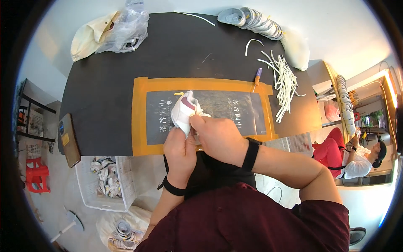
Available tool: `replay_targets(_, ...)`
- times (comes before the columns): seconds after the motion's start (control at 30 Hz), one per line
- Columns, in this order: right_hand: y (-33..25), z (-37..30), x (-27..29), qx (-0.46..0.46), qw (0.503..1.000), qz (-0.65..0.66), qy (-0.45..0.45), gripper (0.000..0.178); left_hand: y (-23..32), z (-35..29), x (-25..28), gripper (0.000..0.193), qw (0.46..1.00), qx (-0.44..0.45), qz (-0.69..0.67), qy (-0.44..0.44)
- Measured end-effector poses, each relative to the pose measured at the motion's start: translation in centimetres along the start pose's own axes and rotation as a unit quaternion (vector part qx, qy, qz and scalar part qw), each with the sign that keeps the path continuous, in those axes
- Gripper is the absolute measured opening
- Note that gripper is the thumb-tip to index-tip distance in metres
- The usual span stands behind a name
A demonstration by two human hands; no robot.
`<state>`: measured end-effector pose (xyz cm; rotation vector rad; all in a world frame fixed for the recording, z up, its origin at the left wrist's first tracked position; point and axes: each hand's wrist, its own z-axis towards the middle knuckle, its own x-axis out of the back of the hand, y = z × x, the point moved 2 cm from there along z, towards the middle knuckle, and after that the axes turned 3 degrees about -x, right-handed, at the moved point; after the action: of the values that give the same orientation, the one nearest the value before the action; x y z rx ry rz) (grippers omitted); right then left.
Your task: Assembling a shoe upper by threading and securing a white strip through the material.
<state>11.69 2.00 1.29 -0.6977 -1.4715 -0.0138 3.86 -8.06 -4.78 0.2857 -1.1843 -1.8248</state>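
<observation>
Both hands on a small white shoe (pixel 184 111) with a dark red patch, held just above the near edge of the black table (pixel 105 84), over the orange-bordered mat (pixel 140 122).

Left hand (pixel 179 153): fingers curled shut around the shoe's lower end, thumb up along its side. Black band on that wrist.

Right hand (pixel 220 138): closed, fingertips pinching the shoe's right side near the middle. Exactly what the tips clamp is hidden by the knuckles. Black wristband (pixel 251 154) on that arm.

Shoe's long axis runs near-vertical in view, tilted slightly right, from the hands up and away from the body. Upper end points toward the far side of the table; red patch sits on that upper part. Can't tell toe from heel.

Around it:
- white strips (pixel 283 82) in a loose pile at right on the table, well apart from the hands
- a tool with a purple-orange handle (pixel 257 77) just beside the mat's far right corner
- stack of white shoe parts (pixel 254 19) at the far edge
- plastic bag (pixel 124 29) and cream cloth at far left
- phone (pixel 69 140) at the table's left edge
- white crate (pixel 107 182) of shoes on the floor, below left
- another person sits at far right, away from the table.
</observation>
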Motion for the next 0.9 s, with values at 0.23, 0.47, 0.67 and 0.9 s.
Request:
replay_targets(0.23, 1.2, 1.3, -0.5, -0.073, 0.980, 0.186, 0.006, 0.018, -0.2, -0.1, -0.2, 0.018, 0.999, 0.028, 0.026, -0.020)
replay_targets(0.47, 0.7, -0.3, 0.0, -0.100, 0.979, 0.173, 0.028, 0.015, 0.0, 0.5, -0.5, 0.017, 0.998, 0.064, -0.010, 0.003)
replay_targets(0.67, -0.7, -6.5, 5.7, -0.032, 0.989, 0.139, 0.032, 0.013, 0.0, -0.2, 0.0, 0.024, 0.990, 0.079, -0.115, 0.006)
replay_targets(0.9, 3.5, -2.1, 7.0, 0.030, 0.935, 0.332, 0.121, 0.011, 1.4, -1.5, 1.5, 0.039, 0.901, 0.166, -0.390, -0.089)
